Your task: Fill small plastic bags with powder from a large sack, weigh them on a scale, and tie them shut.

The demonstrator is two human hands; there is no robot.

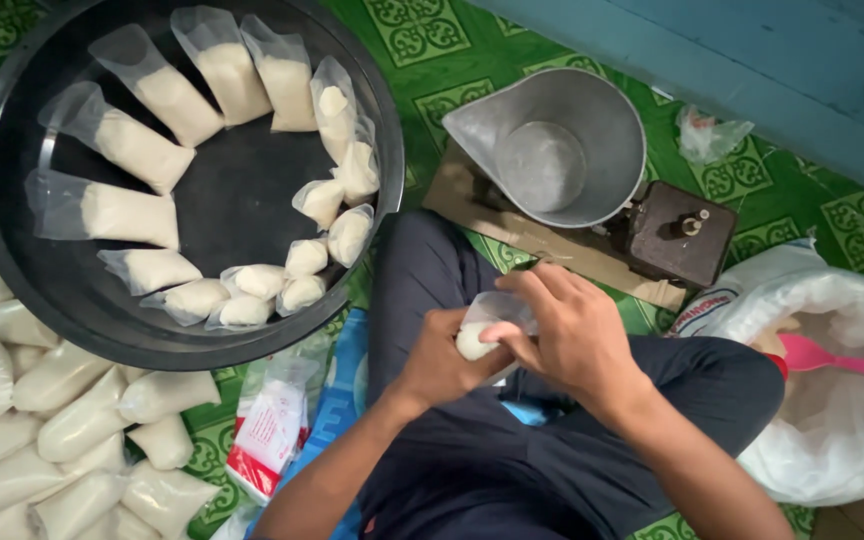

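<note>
The small filled bag is mostly hidden by the left hand and right hand that close around it. Left of the black basin, the heap of filled bags runs off the picture's edge. The basin's far rim is cut off too.

white filled bags, black basin

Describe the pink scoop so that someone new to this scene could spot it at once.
Look to the big white sack at the right edge, beside the person's knee. The pink scoop lies across its open mouth, handle pointing right. It is the only pink thing there.
</note>
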